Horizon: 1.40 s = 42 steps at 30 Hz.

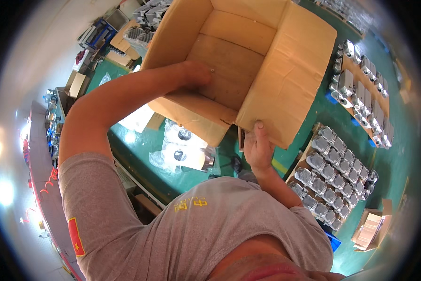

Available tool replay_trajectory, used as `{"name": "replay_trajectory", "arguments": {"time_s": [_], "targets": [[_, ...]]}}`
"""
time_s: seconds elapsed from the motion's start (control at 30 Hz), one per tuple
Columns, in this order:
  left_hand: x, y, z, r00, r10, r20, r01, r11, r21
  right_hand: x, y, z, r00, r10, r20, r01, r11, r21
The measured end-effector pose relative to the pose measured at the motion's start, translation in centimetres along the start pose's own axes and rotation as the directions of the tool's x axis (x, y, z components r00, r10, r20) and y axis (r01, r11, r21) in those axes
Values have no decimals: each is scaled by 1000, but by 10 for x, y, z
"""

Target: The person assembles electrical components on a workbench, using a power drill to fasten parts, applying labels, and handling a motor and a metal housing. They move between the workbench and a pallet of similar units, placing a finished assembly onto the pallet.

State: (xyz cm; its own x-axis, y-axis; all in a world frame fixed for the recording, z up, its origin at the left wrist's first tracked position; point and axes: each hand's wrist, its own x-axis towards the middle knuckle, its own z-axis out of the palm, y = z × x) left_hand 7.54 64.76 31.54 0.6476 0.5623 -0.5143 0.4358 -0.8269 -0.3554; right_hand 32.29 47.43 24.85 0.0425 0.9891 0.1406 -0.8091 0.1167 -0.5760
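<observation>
Tilting up at chest height, the open cardboard box [248, 56] looks empty, so probably light, stiff yet crushable; the lower corners seem the surest hold. Right hand [259, 147] pinches the near corner, thumb pressed flat. Left hand [196, 75] reaches inside against the wall, fingers hidden, can't tell. Rows of grey metal castings [334, 173] sit below right.
</observation>
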Motion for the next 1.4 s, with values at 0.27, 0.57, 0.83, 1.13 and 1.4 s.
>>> {"name": "replay_trajectory", "arguments": {"time_s": [0.27,0.57,0.83,1.13,1.4], "targets": [[7,-9,12,997,-15,-70,15,1000,-4,1,2,-11,998,-41,56,49,987,-151],[4,-5,-21,993,-101,-63,79,956,-284,9,-4,-15,999,18,-36,-19,999,-40],[-65,4,-139,213,-687,-694,-395,590,-705,27,-85,-67,974,-32,-226,41,999,36],[-121,118,-2,54,-955,-291,-285,265,-921,151,-205,-159,953,-229,-200,177,953,-248],[-117,254,112,-71,-963,259,-294,-228,-928,279,-148,-375,876,-59,-478,-375,539,-754]]}}
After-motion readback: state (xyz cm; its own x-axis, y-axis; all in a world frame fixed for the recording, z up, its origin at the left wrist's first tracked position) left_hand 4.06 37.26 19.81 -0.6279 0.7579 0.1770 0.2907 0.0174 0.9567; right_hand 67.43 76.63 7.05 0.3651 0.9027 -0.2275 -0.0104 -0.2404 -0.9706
